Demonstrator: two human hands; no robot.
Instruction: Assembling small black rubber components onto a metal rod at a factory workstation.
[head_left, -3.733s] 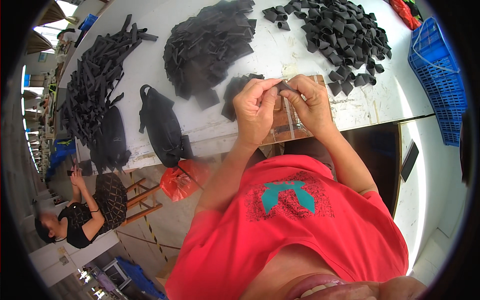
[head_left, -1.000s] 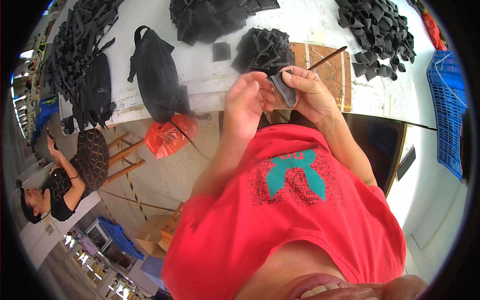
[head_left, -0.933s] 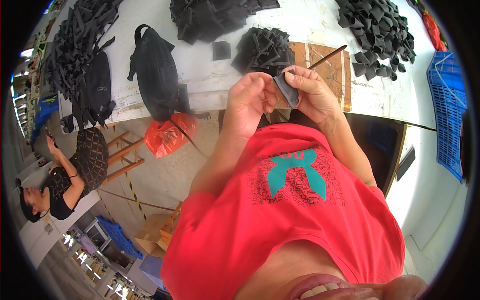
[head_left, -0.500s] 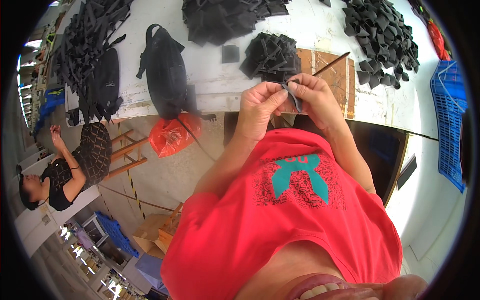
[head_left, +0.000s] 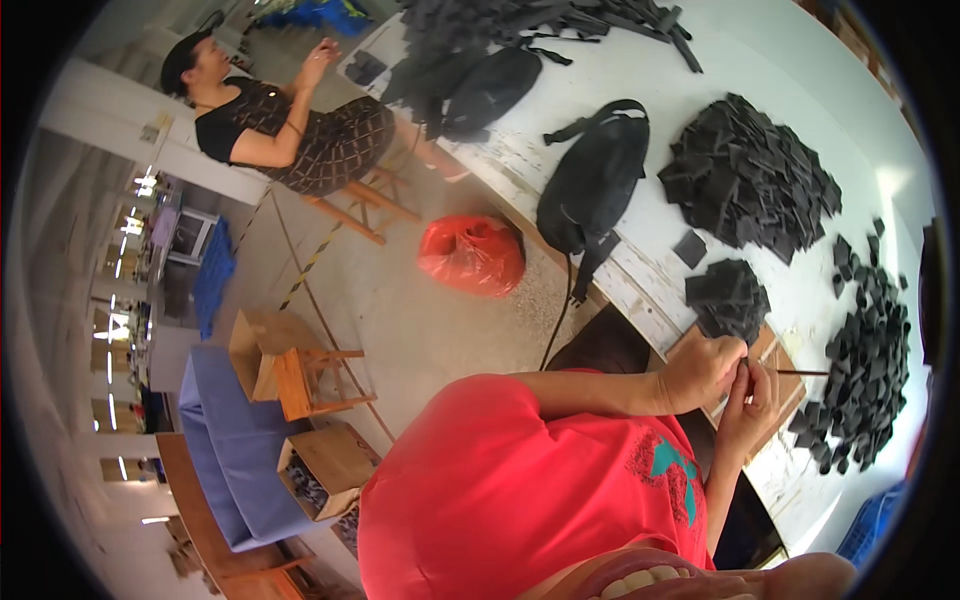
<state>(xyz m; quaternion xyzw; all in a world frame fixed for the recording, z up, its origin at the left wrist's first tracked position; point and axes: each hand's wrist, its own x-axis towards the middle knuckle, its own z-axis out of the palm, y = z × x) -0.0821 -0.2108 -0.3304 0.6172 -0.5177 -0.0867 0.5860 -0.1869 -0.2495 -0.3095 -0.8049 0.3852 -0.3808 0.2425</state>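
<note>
While both hands stay pinched shut together, left hand (head_left: 703, 372) and right hand (head_left: 752, 400) now press the small black piece (head_left: 745, 368), formerly raised chestward, near the worktop (head_left: 800, 120), thin stick (head_left: 803, 373) alongside.

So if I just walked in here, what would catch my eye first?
Probably the heaps of small black cut pieces spread over the white table, with a black bag lying beside them. Then the two hands at the table's edge: the left hand and right hand pinch a small dark piece between them. On the floor, a bright red plastic bag stands out.
</note>
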